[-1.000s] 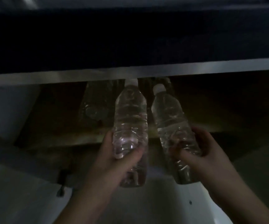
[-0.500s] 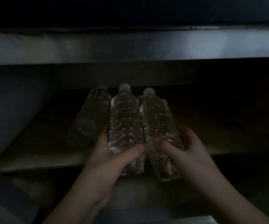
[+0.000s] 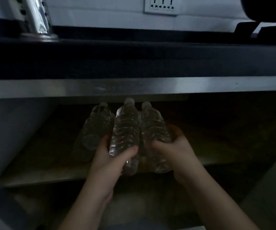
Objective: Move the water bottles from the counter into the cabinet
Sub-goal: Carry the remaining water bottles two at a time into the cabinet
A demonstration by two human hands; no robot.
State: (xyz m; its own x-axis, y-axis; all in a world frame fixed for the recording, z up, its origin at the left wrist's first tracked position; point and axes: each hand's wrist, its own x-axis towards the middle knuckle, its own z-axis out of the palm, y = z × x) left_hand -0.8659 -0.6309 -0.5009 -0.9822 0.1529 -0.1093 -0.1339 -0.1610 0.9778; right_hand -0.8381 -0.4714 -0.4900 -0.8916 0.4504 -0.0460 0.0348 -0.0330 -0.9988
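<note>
Both hands wrapped round 1 bottle each: left hand [image 3: 112, 156] on the middle bottle [image 3: 125, 130], right hand [image 3: 172, 150] on the right bottle [image 3: 153, 125], caps pointing 12 o'clock toward the shelf [image 3: 50, 173].

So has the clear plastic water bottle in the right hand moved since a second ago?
Yes. The clear plastic water bottle in the right hand has gone forward over the cabinet shelf and closed up against the left hand's bottle.

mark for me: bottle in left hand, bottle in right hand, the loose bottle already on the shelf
bottle in left hand [image 3: 125, 128]: head view, mid body above the thumb.
bottle in right hand [image 3: 152, 127]: head view, upper body above the fingers.
loose bottle on the shelf [image 3: 94, 125]: head view, ribbed middle, left of both held ones.
</note>
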